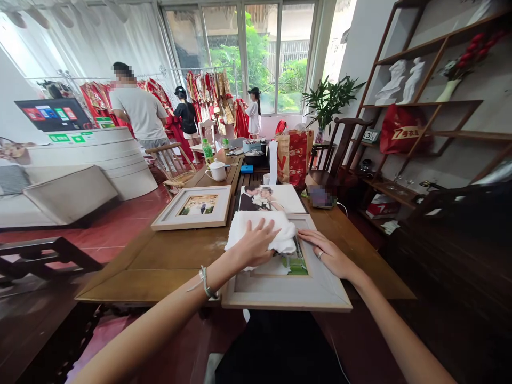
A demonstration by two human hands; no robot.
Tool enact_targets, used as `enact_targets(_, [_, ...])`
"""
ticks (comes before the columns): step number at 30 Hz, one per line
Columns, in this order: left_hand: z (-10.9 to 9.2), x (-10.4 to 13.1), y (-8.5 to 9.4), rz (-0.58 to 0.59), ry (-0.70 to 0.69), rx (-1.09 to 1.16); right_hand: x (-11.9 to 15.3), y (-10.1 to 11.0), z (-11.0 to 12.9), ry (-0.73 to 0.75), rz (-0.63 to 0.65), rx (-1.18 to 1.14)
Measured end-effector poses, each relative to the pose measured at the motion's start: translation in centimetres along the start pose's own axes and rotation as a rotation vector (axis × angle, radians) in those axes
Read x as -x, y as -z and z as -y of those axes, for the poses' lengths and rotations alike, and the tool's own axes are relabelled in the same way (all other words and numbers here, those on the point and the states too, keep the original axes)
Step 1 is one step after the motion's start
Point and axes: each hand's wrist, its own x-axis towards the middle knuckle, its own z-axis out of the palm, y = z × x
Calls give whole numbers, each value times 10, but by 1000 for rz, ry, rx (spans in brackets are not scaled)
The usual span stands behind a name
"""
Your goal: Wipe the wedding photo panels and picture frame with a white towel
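Note:
A framed photo (328, 288) with a pale wooden border lies flat at the near edge of the table, its lower side reaching slightly past it. My left hand (258, 242) presses down on a folded white cloth (244, 224) spread over the frame's upper left part, fingers spread. Beneath the cloth most of the picture is hidden; a green strip shows at its lower right. My right hand (326, 250) rests flat on the frame's right border, fingers stretched out, a ring on one finger. Just beyond the cloth lies a wedding photo print (288, 200).
A second framed photo (192, 208) lies on the wooden table (160, 266) at left. Farther back stand a white lidded cup (216, 170), a green bottle (207, 152) and a red paper bag (294, 157). A phone (320, 196) lies at right. Several people stand by the clothes racks.

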Motion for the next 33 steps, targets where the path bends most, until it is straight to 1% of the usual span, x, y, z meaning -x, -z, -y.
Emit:
enact_targets(3, [-12,34,16,124,-47,88,1,0,1,6,-4,-5])
enact_targets(6, [-32,76,30,223,-61,197,1,-1,-1,-3,-21,-9])
enact_targets(8, [-45,97,33,258,-50,242,1,-2,-2,-12,-31,-11])
enact_targets(10, [-53,108,29,264,-25,247,2,-3,-2,-23,-36,-10])
enact_targets(11, [-54,108,25,252,-7,234,2,-3,-3,-28,-33,-9])
enact_targets(13, [-49,101,13,194,33,185,2,-3,-3,-37,-28,-1])
enact_targets(17, [-27,72,-11,39,89,90,3,-3,-3,-94,-41,32])
enact_targets(19, [-18,61,-19,-22,123,71,3,-4,-3,-120,-50,46])
enact_targets(21, [-14,56,-22,-70,158,67,4,-4,-4,-116,-57,52])
enact_targets(24, [-15,61,-20,-66,127,92,3,-5,-7,-81,-64,46])
enact_targets(26, [-21,73,-16,-22,60,128,3,-5,-8,-66,-69,38])
enact_targets(29, [-35,94,-8,50,-17,196,3,-5,-9,-62,-81,33])
enact_targets(31, [-45,103,-6,72,-9,219,3,-5,-9,-64,-87,32])
enact_targets(33, [-51,103,-8,60,37,212,3,-5,-8,-61,-90,27])
